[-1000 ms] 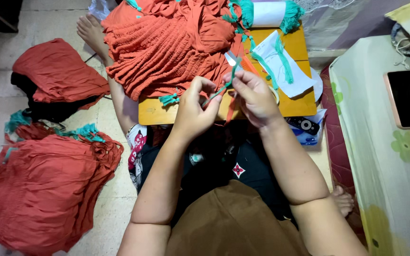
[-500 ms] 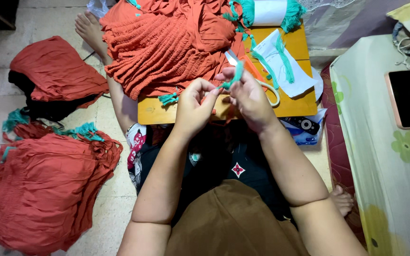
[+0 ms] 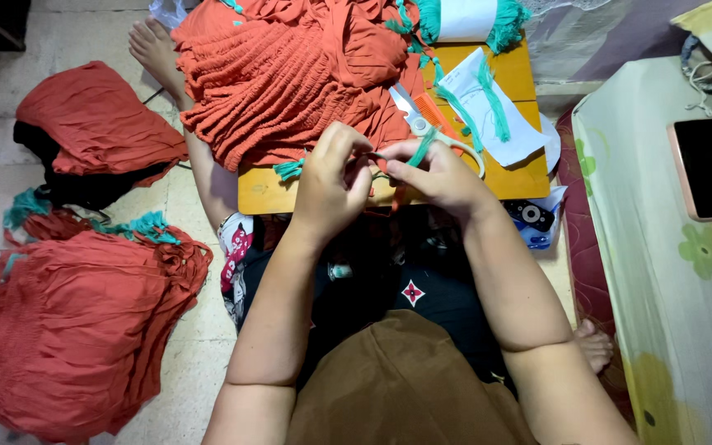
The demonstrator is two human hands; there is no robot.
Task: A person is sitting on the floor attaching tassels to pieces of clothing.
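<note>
Left hand (image 3: pixel 333 185) and right hand (image 3: pixel 441 173) meet over near edge of counter (image 3: pixel 261 194), fingertips touching. Both closed in a pinch on a teal tassel (image 3: pixel 422 148), which sticks up between them. Scissors (image 3: pixel 422 124) lie just beyond right hand, touching orange garment (image 3: pixel 290 74) heaped beyond both hands. Second orange pile (image 3: pixel 67 330) on floor, well left of left hand. Phone (image 3: pixel 706 169) far right of right hand.
</note>
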